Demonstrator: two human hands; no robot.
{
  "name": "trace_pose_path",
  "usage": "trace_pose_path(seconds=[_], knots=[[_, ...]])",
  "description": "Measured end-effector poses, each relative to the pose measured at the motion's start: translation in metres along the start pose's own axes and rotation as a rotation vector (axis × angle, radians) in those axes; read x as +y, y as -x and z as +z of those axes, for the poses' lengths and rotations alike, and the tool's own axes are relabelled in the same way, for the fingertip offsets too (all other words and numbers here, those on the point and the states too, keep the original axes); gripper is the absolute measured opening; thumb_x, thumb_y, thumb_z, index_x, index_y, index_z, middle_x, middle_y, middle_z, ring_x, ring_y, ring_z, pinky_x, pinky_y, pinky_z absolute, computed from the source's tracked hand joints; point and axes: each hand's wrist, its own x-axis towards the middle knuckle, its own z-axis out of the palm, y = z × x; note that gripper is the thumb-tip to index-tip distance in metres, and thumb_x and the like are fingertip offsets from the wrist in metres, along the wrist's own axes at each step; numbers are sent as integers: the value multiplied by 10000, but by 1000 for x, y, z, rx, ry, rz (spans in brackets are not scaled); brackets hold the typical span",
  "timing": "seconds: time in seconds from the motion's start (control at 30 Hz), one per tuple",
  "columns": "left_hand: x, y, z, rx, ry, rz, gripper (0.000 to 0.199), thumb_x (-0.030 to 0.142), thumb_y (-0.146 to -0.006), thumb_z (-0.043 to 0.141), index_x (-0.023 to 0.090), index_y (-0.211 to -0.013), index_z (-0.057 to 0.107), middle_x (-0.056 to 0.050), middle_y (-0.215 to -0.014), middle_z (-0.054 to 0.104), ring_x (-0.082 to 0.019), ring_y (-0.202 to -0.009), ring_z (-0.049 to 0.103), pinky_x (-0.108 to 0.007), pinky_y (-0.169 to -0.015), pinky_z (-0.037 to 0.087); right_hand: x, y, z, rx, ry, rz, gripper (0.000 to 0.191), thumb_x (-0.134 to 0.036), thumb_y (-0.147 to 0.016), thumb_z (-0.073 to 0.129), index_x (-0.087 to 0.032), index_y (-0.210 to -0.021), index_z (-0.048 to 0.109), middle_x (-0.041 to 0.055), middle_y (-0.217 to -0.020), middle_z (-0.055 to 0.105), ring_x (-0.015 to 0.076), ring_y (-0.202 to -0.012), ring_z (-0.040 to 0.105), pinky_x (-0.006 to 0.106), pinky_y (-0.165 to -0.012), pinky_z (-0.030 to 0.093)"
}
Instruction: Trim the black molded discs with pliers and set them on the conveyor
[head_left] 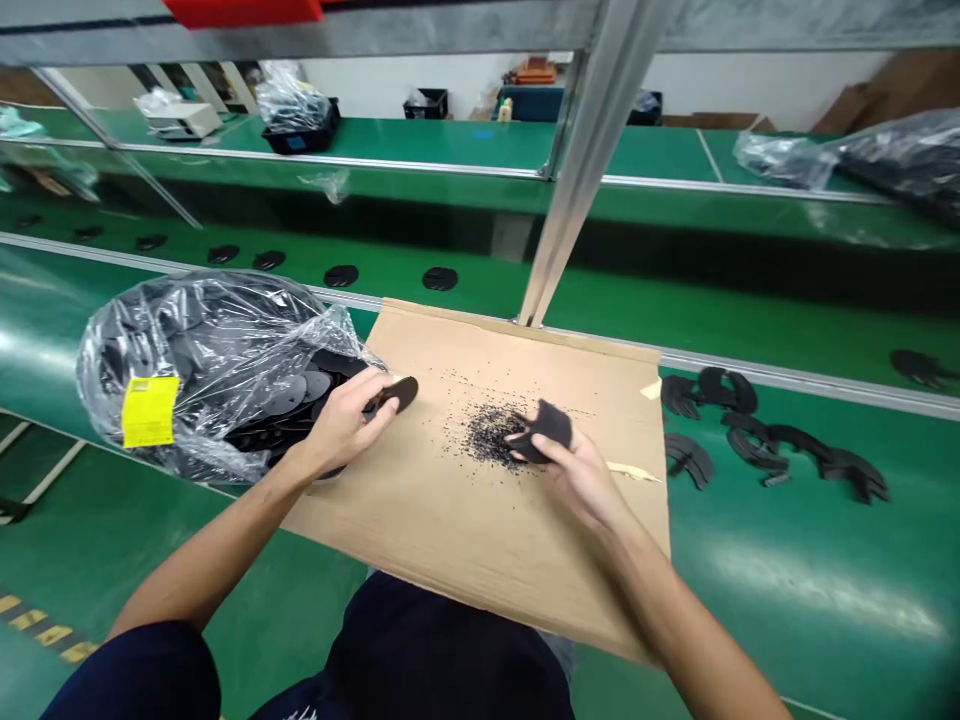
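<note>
My left hand [351,420] pinches a flat black disc [399,396] at the cardboard's left side, beside the open mouth of a clear plastic bag [202,340] full of dark discs. Over the cardboard sheet [420,510], my right hand [581,470] is closed on a curved black piece [547,430]. Small black bits [491,435] lie scattered in a pile just left of that piece. A yellow label [150,411] sits on the bag's front.
Curved black pieces [757,440] lie on the green table [795,570] to the right. Behind the metal rail, several black discs [439,278] rest in a row. A metal post [574,190] rises at the cardboard's back edge.
</note>
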Motion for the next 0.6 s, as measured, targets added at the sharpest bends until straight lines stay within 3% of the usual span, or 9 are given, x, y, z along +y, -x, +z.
trace_pose_path(seconds=[0.1, 0.17, 0.3, 0.43, 0.6], knots=[[31, -5, 28, 10, 384, -21, 273, 268, -961, 565, 167, -1209, 619, -71, -1012, 711, -150, -816, 699, -227, -679, 591, 8, -1, 15, -20, 36, -3, 492, -508, -709, 852, -232, -1100, 735, 63, -1083, 770, 261, -1118, 695, 431, -1012, 555], [47, -11, 50, -8, 492, 16, 283, 245, -949, 585, 172, -1219, 632, -76, -1033, 716, -134, -801, 696, -201, -649, 589, 10, -1, 18, -24, 43, -9, 506, -535, -696, 856, -238, -1091, 747, 53, -1100, 772, 254, -1149, 680, 417, -1045, 531], [60, -23, 84, 5, 499, 108, 317, 198, -945, 567, 173, -1252, 645, -93, -1064, 701, -110, -751, 640, -179, -586, 559, 13, 1, 14, -12, 54, -4, 532, -556, -692, 855, -228, -1098, 751, 50, -1125, 766, 244, -1071, 696, 410, -1010, 540], [62, -23, 100, 53, 466, 102, 333, 210, -954, 580, 181, -1280, 643, -95, -1065, 700, -113, -747, 636, -186, -585, 553, 19, 4, 8, 38, 89, -42, 510, -552, -699, 852, -220, -1074, 754, 46, -1077, 764, 232, -1001, 693, 400, -965, 551], [65, -16, 108, 142, 367, 156, 307, 237, -963, 614, 187, -1263, 652, -98, -1076, 704, -174, -953, 693, -277, -775, 621, 27, 4, 7, 82, 112, -64, 465, -554, -725, 834, -229, -1046, 750, 33, -1023, 753, 213, -952, 677, 366, -906, 556]])
